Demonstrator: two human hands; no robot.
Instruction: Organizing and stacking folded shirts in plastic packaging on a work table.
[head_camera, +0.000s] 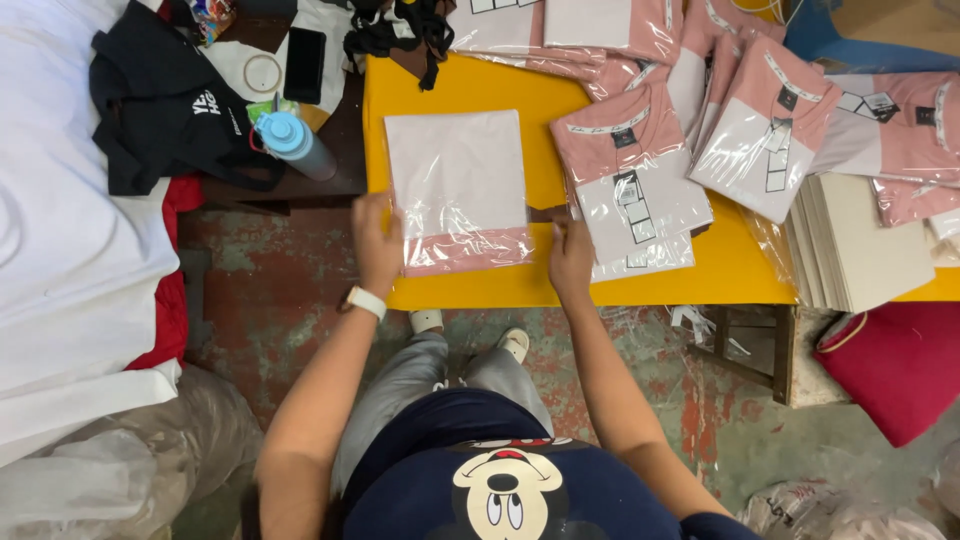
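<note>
A folded white-and-pink garment in a clear plastic bag (459, 190) lies flat on the yellow table (480, 92), its pink end toward me. My left hand (377, 243) presses on the bag's near left corner, a white watch on that wrist. My right hand (571, 258) rests at the bag's near right edge, fingers on the plastic. Both hands touch the package without lifting it.
More bagged pink-and-white garments (640, 180) lie spread over the table's right and back. A stack of grey cardboard sheets (860, 240) sits at the right edge. A blue bottle (296, 143), a phone (304, 62) and black clothing (165, 100) lie left. A red cushion (895, 365) is lower right.
</note>
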